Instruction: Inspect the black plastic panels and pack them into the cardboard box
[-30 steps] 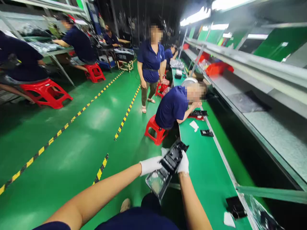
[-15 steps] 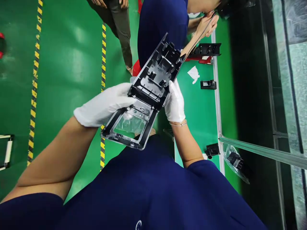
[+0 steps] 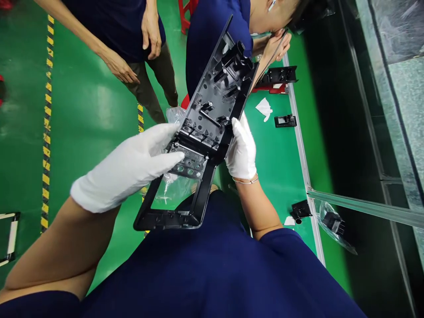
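Between my hands is a black plastic housing (image 3: 212, 104), tilted, its ribbed inner side with posts facing me. Its lower part is a frame around a rectangular opening. My left hand (image 3: 132, 163), in a white glove, grips the left edge near the middle, thumb lying over the inner face. On the opposite edge my right hand (image 3: 242, 148), also gloved, is closed around the side with its thumb on the rim. The fingers behind the housing are hidden. Clear plastic film (image 3: 177, 187) shows through the opening, below the part.
A co-worker in dark blue (image 3: 215, 48) sits ahead, hands raised near the head. Another person (image 3: 132, 57) stands at the left front. On the green bench to the right lie a white glove-like piece (image 3: 264, 108), a small black part (image 3: 285, 121) and a black piece (image 3: 301, 211). A metal rail (image 3: 300, 132) edges the bench.
The housing has tipped so its inner face shows more fully and its lower end sits nearer me. My left hand has shifted slightly down and left. The standing person has come closer.
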